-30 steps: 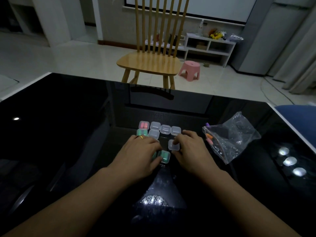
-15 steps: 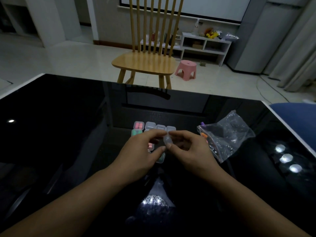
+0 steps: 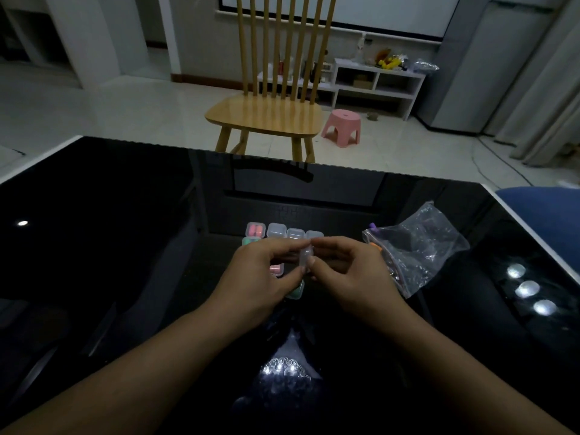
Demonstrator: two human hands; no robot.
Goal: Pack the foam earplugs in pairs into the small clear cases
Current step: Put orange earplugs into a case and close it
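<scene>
Now both hands, left hand (image 3: 260, 274) and right hand (image 3: 348, 271), pinch one lifted clear case (image 3: 306, 257) | raised off bench (image 3: 125, 246) left of bag (image 3: 417, 246) | probably opening it.

The glossy black table (image 3: 125, 246) carries a cluster of small clear cases (image 3: 276, 230); some contain pink or green earplugs, and the hands partly cover the cluster. A crumpled clear plastic bag (image 3: 420, 246) lies to their right.

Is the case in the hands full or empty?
Empty, it seems: the case pinched by both hands looks clear, without colour inside.
</scene>
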